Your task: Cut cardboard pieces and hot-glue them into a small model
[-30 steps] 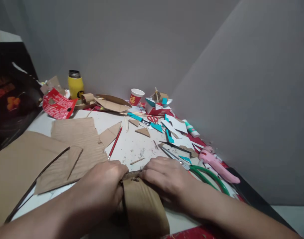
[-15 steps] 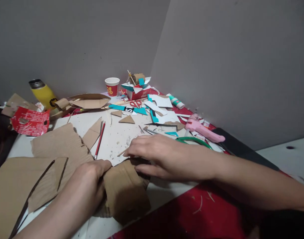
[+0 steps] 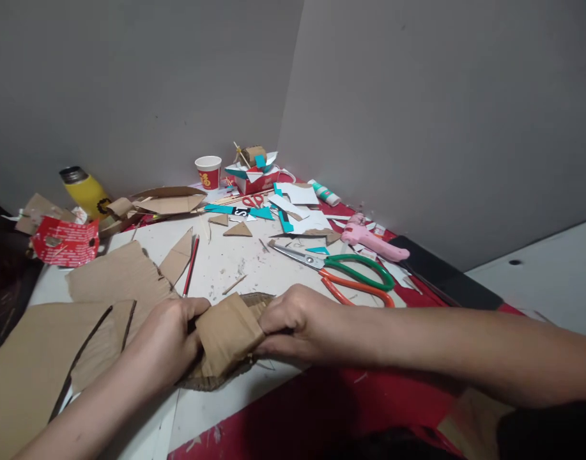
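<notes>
Between my hands is a folded piece of cardboard [image 3: 228,332], bent into a boxy loop over a flat, rough-edged cardboard base [image 3: 209,383]. My left hand [image 3: 170,335] is closed on its left side, fingertips tucked behind the fold. On the right side, my right hand [image 3: 293,326] pinches the piece, its fingertips partly hidden inside the fold. Scissors [image 3: 331,263] with one green and one orange handle lie just beyond my right hand. A red pencil [image 3: 191,265] and a small wooden stick [image 3: 234,284] rest beyond the cardboard.
Large cardboard sheets [image 3: 29,345] cover the left side. At the back stand a yellow bottle [image 3: 85,193], a red-and-white paper cup [image 3: 209,174] and a small paper model [image 3: 252,172]. A pink glue gun [image 3: 374,241] and white-and-teal scraps [image 3: 297,214] lie to the right.
My right hand has drawn back from over the table and closed on the cardboard's right side. The cardboard has tilted and risen at its near edge. The scissors now show fully.
</notes>
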Demonstrator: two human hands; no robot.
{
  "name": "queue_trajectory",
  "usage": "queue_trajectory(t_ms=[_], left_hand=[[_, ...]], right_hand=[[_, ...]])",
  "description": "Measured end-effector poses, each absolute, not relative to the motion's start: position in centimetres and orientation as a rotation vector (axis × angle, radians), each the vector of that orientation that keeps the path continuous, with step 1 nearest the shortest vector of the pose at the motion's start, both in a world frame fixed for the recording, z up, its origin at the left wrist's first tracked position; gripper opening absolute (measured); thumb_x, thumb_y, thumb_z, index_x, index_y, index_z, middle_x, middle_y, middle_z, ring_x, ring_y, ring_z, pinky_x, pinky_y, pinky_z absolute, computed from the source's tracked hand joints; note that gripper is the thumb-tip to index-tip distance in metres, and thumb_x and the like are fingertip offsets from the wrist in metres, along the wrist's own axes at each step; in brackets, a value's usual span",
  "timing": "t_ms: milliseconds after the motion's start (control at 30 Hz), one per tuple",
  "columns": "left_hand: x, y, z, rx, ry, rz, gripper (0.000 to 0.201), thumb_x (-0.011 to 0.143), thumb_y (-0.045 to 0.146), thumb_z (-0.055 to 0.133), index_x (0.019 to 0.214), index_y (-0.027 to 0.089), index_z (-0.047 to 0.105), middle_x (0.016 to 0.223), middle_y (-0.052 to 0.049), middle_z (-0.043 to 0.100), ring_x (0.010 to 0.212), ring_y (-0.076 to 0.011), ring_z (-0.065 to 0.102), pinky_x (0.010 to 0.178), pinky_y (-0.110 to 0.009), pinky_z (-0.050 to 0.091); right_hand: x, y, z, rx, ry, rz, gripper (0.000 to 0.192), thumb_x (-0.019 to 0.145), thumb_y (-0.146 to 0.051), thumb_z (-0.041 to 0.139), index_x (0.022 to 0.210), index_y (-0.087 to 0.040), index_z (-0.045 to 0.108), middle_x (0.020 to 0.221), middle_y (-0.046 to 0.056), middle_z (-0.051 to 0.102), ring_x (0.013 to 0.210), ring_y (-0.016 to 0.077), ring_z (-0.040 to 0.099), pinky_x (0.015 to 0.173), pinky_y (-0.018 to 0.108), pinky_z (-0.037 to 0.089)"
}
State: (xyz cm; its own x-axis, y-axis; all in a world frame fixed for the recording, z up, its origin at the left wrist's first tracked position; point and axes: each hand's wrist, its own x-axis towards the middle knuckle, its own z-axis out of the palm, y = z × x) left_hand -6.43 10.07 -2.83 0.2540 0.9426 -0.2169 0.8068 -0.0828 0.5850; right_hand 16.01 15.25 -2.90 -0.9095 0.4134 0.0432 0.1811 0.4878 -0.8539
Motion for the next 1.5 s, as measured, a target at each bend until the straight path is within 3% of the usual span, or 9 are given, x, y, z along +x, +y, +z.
queue_trajectory(t_ms=[133,367,567,833,933,1000,1067,1300,1500], left_hand=[[-6.6,10.1,-3.1,1.925,1.588,0.292,0.019,0.069,0.008,0.046,0.064,0.019,0.060,0.061,0.003,0.062,0.061,-0.0138,0.058,0.055,-0.022,0.036],[-6.3,10.0,-2.6,1.933,1.596,0.260,0.018,0.072,0.009,0.045,0.066,0.019,0.059,0.063,0.001,0.062,0.063,-0.0148,0.058,0.057,-0.024,0.036],[-6.1,9.8,-2.1,1.917,1.592,0.262,0.019,0.073,0.009,0.046,0.070,0.019,0.062,0.067,0.001,0.064,0.066,-0.0154,0.059,0.061,-0.024,0.038],[-5.8,9.9,-1.6,1.858,1.584,0.277,0.020,0.074,0.009,0.046,0.070,0.017,0.064,0.066,0.001,0.066,0.066,-0.0157,0.060,0.060,-0.023,0.040],[-5.8,9.9,-1.4,1.865,1.589,0.297,0.020,0.074,0.010,0.047,0.070,0.017,0.065,0.066,0.000,0.067,0.065,-0.0162,0.060,0.060,-0.024,0.041],[-5.8,9.8,-1.4,1.891,1.586,0.320,0.019,0.074,0.010,0.048,0.069,0.018,0.065,0.067,-0.001,0.068,0.066,-0.0166,0.060,0.061,-0.025,0.042],[-5.9,9.7,-1.6,1.932,1.590,0.333,0.019,0.074,0.010,0.048,0.067,0.018,0.063,0.069,-0.001,0.068,0.066,-0.0169,0.060,0.062,-0.025,0.042],[-6.2,9.7,-2.6,1.945,1.563,0.322,0.018,0.077,0.009,0.047,0.073,0.019,0.061,0.074,-0.001,0.069,0.070,-0.0163,0.062,0.064,-0.025,0.042],[-6.2,9.8,-2.6,1.860,1.542,0.382,0.029,0.077,0.009,0.050,0.095,0.020,0.068,0.092,-0.004,0.073,0.084,-0.0179,0.066,0.073,-0.025,0.046]], right_hand=[[16.2,15.2,-3.1,-0.450,-2.623,1.122,0.020,0.086,-0.016,0.055,0.089,-0.014,0.075,0.074,0.005,0.070,0.062,0.0096,0.059,0.058,0.017,0.042],[16.2,14.9,-2.8,-0.556,-2.622,1.326,0.020,0.088,-0.019,0.056,0.097,-0.016,0.074,0.094,0.006,0.073,0.085,0.0142,0.066,0.076,0.021,0.047],[16.4,14.8,-3.6,-0.608,-2.674,1.239,0.017,0.086,-0.017,0.058,0.090,-0.018,0.074,0.087,0.003,0.073,0.077,0.0123,0.065,0.069,0.020,0.045],[17.7,15.1,0.2,-0.779,-2.879,0.910,0.008,0.080,-0.025,0.068,0.084,-0.018,0.070,0.065,-0.001,0.065,0.055,0.0099,0.056,0.052,0.020,0.037],[18.5,15.2,0.9,-0.740,-2.726,0.721,0.037,0.080,-0.035,0.069,0.112,-0.018,0.064,0.098,0.008,0.069,0.088,0.0175,0.063,0.075,0.026,0.047],[18.5,15.4,0.4,-0.589,-2.676,0.628,0.063,0.078,-0.039,0.071,0.134,-0.020,0.048,0.135,0.015,0.051,0.122,0.0247,0.049,0.096,0.036,0.042],[18.0,15.7,-0.5,-0.406,-2.729,0.603,0.072,0.079,-0.039,0.070,0.142,-0.023,0.039,0.151,0.017,0.029,0.136,0.0281,0.030,0.104,0.044,0.034],[16.1,16.3,-3.7,-0.199,-2.852,0.575,0.058,0.093,-0.042,0.050,0.143,-0.015,0.037,0.148,0.021,0.033,0.137,0.0250,0.030,0.109,0.047,0.025],[16.2,16.5,-4.0,-0.189,-2.872,0.531,0.057,0.094,-0.040,0.047,0.144,-0.016,0.032,0.147,0.021,0.034,0.137,0.0241,0.030,0.107,0.050,0.024]])
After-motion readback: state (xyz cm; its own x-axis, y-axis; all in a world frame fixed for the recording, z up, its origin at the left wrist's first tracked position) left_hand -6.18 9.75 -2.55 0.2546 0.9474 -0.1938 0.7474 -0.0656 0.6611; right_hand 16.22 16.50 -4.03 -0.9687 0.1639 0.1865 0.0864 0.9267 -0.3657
